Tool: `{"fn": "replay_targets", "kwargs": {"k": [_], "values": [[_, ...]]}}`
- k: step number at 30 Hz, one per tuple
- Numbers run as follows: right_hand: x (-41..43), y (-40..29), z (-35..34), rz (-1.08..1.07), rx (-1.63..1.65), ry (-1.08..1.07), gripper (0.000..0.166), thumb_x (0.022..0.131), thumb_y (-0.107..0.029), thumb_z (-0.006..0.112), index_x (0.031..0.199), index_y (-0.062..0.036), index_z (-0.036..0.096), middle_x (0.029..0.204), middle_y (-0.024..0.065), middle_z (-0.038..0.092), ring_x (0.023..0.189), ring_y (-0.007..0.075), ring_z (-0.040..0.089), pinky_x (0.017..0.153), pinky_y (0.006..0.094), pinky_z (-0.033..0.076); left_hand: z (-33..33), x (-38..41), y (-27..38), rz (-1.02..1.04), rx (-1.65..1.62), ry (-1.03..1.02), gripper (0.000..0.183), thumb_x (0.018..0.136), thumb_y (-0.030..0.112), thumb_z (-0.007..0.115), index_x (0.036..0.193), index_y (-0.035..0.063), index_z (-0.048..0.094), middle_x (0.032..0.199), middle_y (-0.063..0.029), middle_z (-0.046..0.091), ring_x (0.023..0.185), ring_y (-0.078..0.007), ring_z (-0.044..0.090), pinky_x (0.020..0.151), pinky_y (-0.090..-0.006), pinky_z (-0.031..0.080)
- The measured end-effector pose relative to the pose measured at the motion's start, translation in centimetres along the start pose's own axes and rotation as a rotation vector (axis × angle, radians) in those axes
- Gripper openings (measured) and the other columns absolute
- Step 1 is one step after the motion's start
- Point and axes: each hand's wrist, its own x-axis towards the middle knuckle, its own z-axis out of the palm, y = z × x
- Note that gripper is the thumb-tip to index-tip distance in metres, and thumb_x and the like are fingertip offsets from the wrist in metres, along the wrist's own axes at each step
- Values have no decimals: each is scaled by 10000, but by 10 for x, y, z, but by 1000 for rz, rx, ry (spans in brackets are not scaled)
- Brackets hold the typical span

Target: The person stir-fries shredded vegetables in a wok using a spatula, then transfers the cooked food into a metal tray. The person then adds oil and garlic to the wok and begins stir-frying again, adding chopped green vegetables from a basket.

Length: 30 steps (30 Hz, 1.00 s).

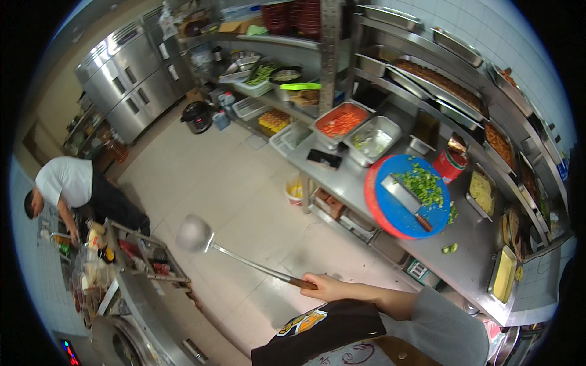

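My right hand [324, 288] grips the wooden handle of a metal wok ladle [249, 263]. The ladle's large round bowl [194, 234] points away to the left, held over the tiled floor. My left hand is out of view. To the right of the ladle, on a steel worktable [348, 187], a blue and red round chopping board [389, 206] carries a cleaver [403, 192] and a heap of chopped green vegetable [423, 183]. At the lower left, by the cooking range [155, 306], a wok [114, 343] is partly seen.
A person in a white shirt [68, 180] bends over the counter at the left. Steel pans hold shredded carrot [341, 124] and pale green pieces [368, 144]. A phone [324, 158] lies at the table edge. A bucket [294, 190] and an electric cooker [197, 117] stand on the floor.
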Motion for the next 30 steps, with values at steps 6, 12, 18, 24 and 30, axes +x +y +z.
{"fn": "replay_targets", "kwargs": {"k": [6, 12, 18, 24, 30], "values": [[-78, 64, -138, 168, 155, 437, 330, 895, -255, 598, 1111, -30, 491, 861, 95, 583, 761, 139, 544, 683, 303, 457, 127, -9, -10, 55, 278, -353, 139, 879, 136, 520, 975, 37, 532, 850, -81, 543, 662, -209, 596, 519, -310, 505], [-112, 104, -212, 286, 408, 727, 290, 921, -154, 547, 1175, -35, 472, 752, 12, 542, 612, 79, 506, 529, 235, 404, 310, -83, 68, 189, 495, -660, 265, 873, 162, 583, 1121, 89, 525, 1003, -65, 571, 752, -224, 636, 642, -333, 536], [-31, 85, -261, 316, 313, 824, 340, 912, -139, 539, 1234, -46, 477, 705, -7, 507, 511, 60, 451, 475, 231, 384, 498, -84, 151, 258, 462, -822, 282, 905, 249, 578, 1105, 54, 545, 1021, -72, 583, 779, -202, 630, 685, -310, 531], [133, 57, -353, 277, 112, 803, 502, 905, -130, 549, 1376, -130, 376, 1070, 126, 607, 877, 209, 605, 786, 311, 470, 761, -96, 285, 333, 309, -1009, 266, 897, 257, 588, 1086, 70, 566, 1001, -40, 584, 796, -163, 610, 701, -284, 508], [356, 5, -482, 305, -258, 868, 522, 897, -106, 527, 1391, -174, 370, 1175, 203, 564, 1018, 327, 599, 837, 352, 471, 1050, -95, 398, 349, 194, -1201, 354, 850, 287, 652, 1117, 84, 538, 923, -19, 574, 757, -128, 569, 643, -264, 496]]}}
